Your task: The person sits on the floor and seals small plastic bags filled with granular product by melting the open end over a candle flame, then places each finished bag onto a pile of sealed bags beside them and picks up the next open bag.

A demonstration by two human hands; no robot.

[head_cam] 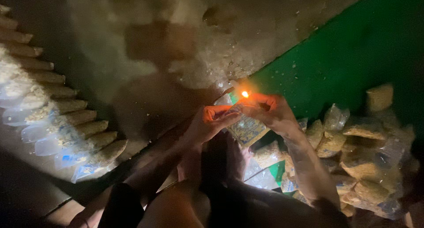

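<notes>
I hold a small clear plastic packet (246, 128) with a blue-and-yellow printed face between both hands, low over my knees; my left hand (211, 124) is clamped on its near edge, fingers curled over the top and glowing orange in the light; my right hand (269, 111) pinches the packet's upper edge, thumb and fingertips pressed together on the plastic. A small flame (244, 94) burns right at that upper edge, just beside my right fingertips; what carries the flame I cannot tell, for it is hidden behind my hands. To my right a loose heap of filled packets (362, 157) lies on a green sheet (353, 55), each holding pale crumbly stuff; to my left a neat row of filled packets (66, 131) lies overlapping on the floor, well apart from my hands. The floor (132, 33) ahead is pale, dusty and blurred in the dim light.
</notes>
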